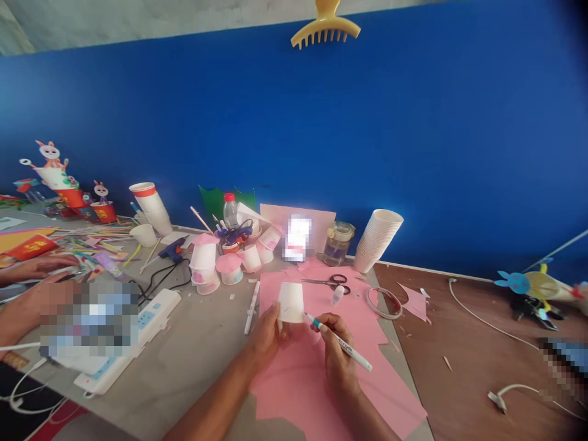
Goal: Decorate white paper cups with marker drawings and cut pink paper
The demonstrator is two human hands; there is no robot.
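Note:
My left hand is closed around an upturned white paper cup, held just above a pink paper sheet. My right hand grips a white and teal pen. The pen's tip touches the cup's lower right side. Faint drawn lines show on the cup's wall. Both forearms reach in from the bottom edge.
Scissors, a small glue bottle, a tape ring and a white marker lie nearby. A stack of white cups, a jar, decorated cups, a glue gun and a power strip crowd the table. Another person's hands work at left.

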